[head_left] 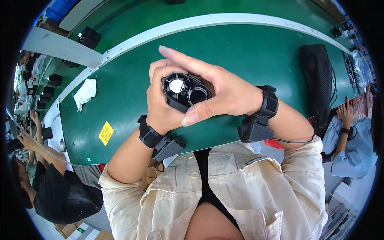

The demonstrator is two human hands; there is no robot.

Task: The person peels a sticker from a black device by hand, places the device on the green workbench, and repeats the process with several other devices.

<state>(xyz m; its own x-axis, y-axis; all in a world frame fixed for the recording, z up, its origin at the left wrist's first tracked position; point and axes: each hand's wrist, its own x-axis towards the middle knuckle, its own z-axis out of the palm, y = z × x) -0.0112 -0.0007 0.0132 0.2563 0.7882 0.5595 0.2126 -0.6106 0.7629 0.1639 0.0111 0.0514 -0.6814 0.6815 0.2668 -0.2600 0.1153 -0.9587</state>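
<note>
Above the green table, a black device (182,105) with two round openings sits between my hands. One opening has a bright white centre with dark spokes around it; the other is a dark, glossy ring. My left hand (158,102) wraps round the left side and underside of the device. From the right, my right hand (230,90) closes on it, its thumb crossing the near side and its forefinger stretched out over the far side. The device's underside is hidden by my palms and fingers. Each of my wrists wears a black strap with a small black box.
A crumpled white cloth (85,94) and a yellow note (106,133) lie on the green table (132,72) at left. A long black case (316,82) with a cable stands at right. A white rail (224,18) runs along the far edge. Co-workers sit at both sides.
</note>
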